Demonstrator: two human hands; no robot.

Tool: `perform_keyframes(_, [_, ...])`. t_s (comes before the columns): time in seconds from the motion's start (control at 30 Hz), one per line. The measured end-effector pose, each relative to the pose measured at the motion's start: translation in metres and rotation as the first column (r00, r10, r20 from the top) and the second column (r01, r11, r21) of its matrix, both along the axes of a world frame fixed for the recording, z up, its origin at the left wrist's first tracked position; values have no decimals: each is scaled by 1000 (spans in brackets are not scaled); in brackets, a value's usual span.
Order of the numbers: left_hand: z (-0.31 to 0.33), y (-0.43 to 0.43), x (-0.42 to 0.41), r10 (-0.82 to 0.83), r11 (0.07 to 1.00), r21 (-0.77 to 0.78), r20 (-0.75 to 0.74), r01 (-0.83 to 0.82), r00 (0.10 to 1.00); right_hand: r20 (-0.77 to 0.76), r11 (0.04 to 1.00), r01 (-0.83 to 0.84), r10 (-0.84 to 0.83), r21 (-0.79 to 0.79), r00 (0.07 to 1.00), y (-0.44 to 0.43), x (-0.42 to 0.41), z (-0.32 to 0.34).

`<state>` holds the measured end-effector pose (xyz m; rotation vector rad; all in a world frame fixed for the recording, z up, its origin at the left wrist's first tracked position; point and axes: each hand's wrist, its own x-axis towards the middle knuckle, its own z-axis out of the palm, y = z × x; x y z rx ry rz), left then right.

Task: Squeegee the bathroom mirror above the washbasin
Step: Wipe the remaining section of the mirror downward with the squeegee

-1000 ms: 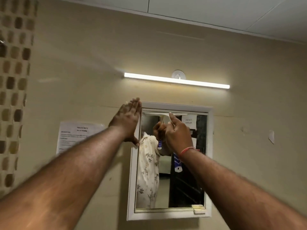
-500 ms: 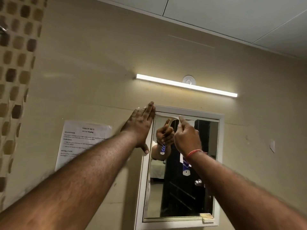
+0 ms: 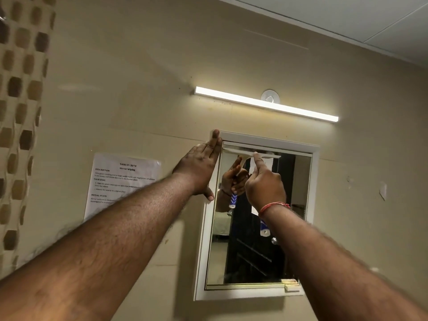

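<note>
On the beige wall ahead of us hangs the white-framed mirror (image 3: 261,228), a lit tube lamp (image 3: 266,104) mounted above it and a printed notice sheet (image 3: 120,179) taped to the wall on its left.

Our left hand (image 3: 199,169) lies flat and open against the frame's upper left corner, the fingers (image 3: 214,142) pressed together and pointing up, their tips reaching the top edge of the frame, the thumb splayed downward beside the glass. It holds nothing; it only rests on the frame.

Our right hand (image 3: 264,184) is closed around the handle of the squeegee (image 3: 252,155), with the forefinger stretched up along the neck toward the head. A red thread circles that wrist (image 3: 274,208). The squeegee's white blade lies across the glass at the very top of the mirror, roughly level, running from the left inner edge of the frame to a little past the middle; the right part of the top strip is uncovered. The lower end of the handle, blue and white, shows just below our right wrist.

In the glass we see the reflection of the gripping hand and the striped handle, a dark door behind, and a pale patch of room at the lower left. A small cream-coloured block (image 3: 291,285) sits at the mirror's bottom right corner.
</note>
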<state>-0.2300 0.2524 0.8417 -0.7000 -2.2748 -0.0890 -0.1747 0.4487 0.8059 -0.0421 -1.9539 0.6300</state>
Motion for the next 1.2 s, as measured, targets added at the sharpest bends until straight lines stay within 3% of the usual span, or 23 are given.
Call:
perform_keyframes(0.47, [-51,-3,-3,-109,993,45,-13,109,994,138,1000,8,-8,4,990,6,5,-73])
perform_keyframes(0.77, [-119,-8,0,-170,983,58,-33,172,985,217,1000,15,-10,-18,976,-2,13,-116])
perform_keyframes(1.2, [-224,-4,10,-162,984,87,69,156,984,331,998,46,-28,-47,943,-11,24,-223])
